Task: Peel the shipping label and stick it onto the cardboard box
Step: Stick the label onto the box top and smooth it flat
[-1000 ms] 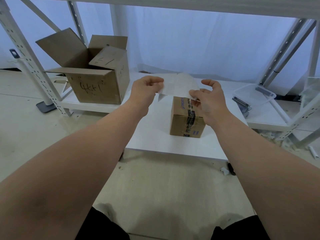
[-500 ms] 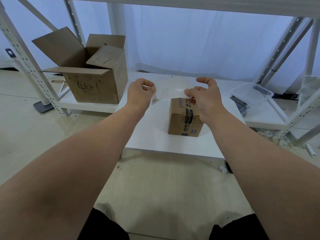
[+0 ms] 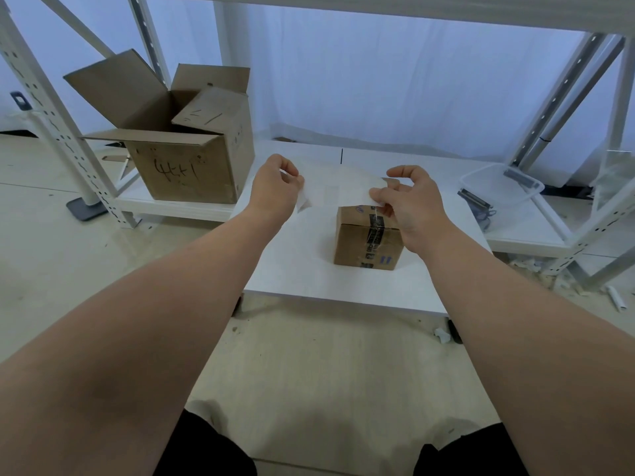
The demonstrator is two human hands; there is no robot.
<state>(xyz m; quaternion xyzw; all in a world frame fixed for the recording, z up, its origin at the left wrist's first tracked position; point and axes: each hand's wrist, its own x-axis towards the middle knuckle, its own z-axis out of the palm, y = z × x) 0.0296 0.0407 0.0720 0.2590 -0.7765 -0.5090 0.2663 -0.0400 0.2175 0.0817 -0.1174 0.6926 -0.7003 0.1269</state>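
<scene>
on the white bench (image 3: 343,290) a small taped cardboard box (image 3: 367,240) sits under a pale, thin shipping label (image 3: 338,190), pinched by left hand (image 3: 275,188) and right hand (image 3: 412,204).

Looks like a storeroom or packing area to me, not a home or an office. White slotted-steel racking uprights (image 3: 68,146) run up the left and right edges of the frame, with a low white shelf board (image 3: 309,280) across the middle. Upper left there's a big open brown cardboard carton (image 3: 185,173) with marker scribble on its front, and a small taped-up brown cardboard box (image 3: 364,242) sits mid-frame. There's a clear plastic tub (image 3: 498,183) at right and white sheeting (image 3: 378,80) hung across the back. The pale bare floor (image 3: 51,269) has scraps lying at the right edge.
</scene>
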